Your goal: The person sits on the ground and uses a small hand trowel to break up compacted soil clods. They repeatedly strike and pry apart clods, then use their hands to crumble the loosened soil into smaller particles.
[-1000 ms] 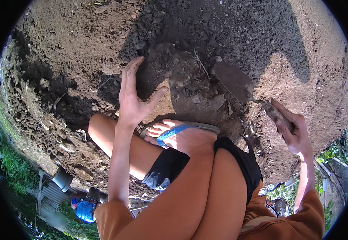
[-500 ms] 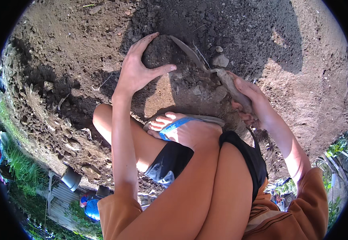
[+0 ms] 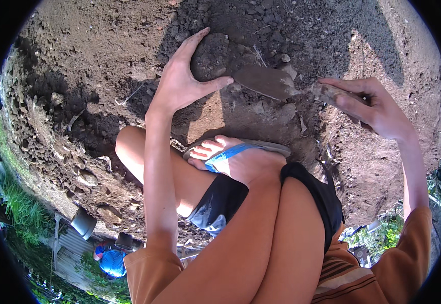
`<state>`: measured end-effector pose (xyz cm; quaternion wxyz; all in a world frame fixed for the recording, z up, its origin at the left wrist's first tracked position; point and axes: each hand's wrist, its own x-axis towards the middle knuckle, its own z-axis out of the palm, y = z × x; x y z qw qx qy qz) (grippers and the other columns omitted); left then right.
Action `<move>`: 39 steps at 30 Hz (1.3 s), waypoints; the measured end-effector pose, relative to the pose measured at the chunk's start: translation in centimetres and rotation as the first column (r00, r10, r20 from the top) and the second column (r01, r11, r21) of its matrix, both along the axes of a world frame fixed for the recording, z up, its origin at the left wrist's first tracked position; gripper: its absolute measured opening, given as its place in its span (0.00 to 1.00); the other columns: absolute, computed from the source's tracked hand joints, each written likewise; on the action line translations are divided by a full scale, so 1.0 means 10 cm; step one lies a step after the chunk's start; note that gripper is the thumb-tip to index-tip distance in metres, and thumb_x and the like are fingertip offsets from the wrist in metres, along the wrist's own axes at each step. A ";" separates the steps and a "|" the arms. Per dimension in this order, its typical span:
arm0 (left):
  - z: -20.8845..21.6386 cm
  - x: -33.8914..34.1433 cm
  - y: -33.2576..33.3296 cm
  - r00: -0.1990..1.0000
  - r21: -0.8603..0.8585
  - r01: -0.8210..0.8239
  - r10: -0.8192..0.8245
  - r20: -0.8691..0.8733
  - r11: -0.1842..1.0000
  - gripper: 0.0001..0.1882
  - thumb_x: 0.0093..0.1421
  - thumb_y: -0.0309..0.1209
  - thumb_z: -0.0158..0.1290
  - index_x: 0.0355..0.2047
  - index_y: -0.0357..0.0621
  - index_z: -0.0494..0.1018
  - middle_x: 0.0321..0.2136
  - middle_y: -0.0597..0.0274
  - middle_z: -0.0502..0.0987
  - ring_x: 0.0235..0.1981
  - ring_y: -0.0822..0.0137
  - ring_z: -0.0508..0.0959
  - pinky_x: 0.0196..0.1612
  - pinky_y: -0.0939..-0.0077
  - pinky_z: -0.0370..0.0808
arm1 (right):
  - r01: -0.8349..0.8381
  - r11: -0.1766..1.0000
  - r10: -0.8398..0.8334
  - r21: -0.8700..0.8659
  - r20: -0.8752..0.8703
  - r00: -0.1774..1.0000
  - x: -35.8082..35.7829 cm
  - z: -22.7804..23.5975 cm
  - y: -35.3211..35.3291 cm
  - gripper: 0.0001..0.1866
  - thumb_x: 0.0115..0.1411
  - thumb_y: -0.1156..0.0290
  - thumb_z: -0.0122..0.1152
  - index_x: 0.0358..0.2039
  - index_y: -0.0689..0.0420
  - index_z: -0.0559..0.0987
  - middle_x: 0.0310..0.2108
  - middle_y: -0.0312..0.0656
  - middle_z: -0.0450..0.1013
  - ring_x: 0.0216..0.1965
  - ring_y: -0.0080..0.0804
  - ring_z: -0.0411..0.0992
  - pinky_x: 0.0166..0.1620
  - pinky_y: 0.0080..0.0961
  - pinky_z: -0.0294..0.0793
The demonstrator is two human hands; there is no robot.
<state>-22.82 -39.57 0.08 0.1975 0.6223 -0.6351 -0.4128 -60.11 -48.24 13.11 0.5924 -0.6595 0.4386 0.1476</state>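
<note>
Hard, bright daylight bleaches the bare soil [image 3: 372,167] at the right to a pale tan; a broad, dark shadow spreads over the ground toward the upper edge, so the light seems to come from behind the person; the trowel blade [image 3: 263,81] looks dull brown in that shade; a sunlit patch glows between the left hand [image 3: 182,86] and the blue-strapped flip-flop [image 3: 238,149]; the middle is fairly sharp; the round fisheye rim, framed in black, bends the ground and leaves the lower-left foliage [image 3: 25,218] small and soft.
</note>
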 end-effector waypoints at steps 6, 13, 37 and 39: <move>-0.06 0.06 -0.04 0.985 0.072 0.048 -0.035 -0.170 0.996 0.48 0.49 0.31 0.71 0.70 0.43 0.64 0.68 0.50 0.68 0.64 0.56 0.73 0.70 0.61 0.68 | 0.156 0.983 -0.154 0.101 -0.026 0.988 0.23 -0.06 0.24 0.28 0.71 0.53 0.62 0.63 0.58 0.78 0.17 0.32 0.69 0.16 0.16 0.62 0.22 0.23 0.61; -0.06 0.09 -0.08 0.984 0.100 0.069 -0.052 -0.171 0.993 0.43 0.56 0.30 0.64 0.72 0.44 0.62 0.69 0.51 0.67 0.69 0.57 0.67 0.73 0.62 0.61 | 0.603 0.574 -0.643 0.554 -0.152 0.751 0.35 -0.10 0.82 0.28 0.73 0.50 0.57 0.68 0.50 0.74 0.20 0.33 0.72 0.12 0.14 0.63 0.16 0.15 0.63; -0.10 0.10 -0.11 0.961 0.170 0.054 -0.005 -0.277 0.984 0.40 0.59 0.44 0.64 0.70 0.49 0.65 0.68 0.50 0.68 0.69 0.51 0.67 0.72 0.58 0.63 | 0.235 0.955 -0.228 -0.181 0.058 0.972 0.44 -0.17 0.70 0.23 0.70 0.58 0.63 0.61 0.56 0.80 0.17 0.34 0.71 0.18 0.16 0.63 0.25 0.21 0.64; -0.09 0.07 -0.14 0.977 0.117 0.056 -0.030 -0.211 0.992 0.49 0.53 0.52 0.72 0.70 0.50 0.65 0.67 0.49 0.70 0.69 0.52 0.68 0.73 0.57 0.63 | 0.235 0.950 -0.252 -0.206 -0.059 0.966 0.51 -0.13 0.82 0.23 0.68 0.61 0.66 0.61 0.54 0.80 0.20 0.42 0.74 0.18 0.22 0.69 0.27 0.26 0.70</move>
